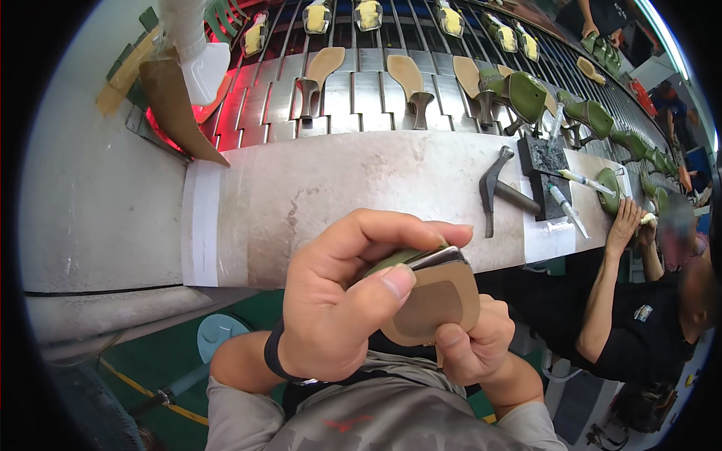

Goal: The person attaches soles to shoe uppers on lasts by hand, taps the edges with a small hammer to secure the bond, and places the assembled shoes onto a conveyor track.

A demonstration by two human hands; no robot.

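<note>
In front of my chest I hold a shoe, its tan sole [430,307] with a darker brown centre facing me. A bit of green upper [391,261] and a shiny silvery edge [439,257] show at its top. My left hand [335,297] wraps round it from the left, thumb pressed on the sole's upper corner. My right hand [481,340] pinches it at the lower right, thumb on the sole's near side. The rest of the shoe is hidden behind the sole and my fingers.
A hammer [492,192] lies on the bench [361,180], near a black block [543,161] and syringes [568,210]. Beyond it, a slatted metal conveyor [361,86] carries heeled soles [406,75] and green shoes [526,96]. At right, a co-worker's hand [623,225] touches a green shoe.
</note>
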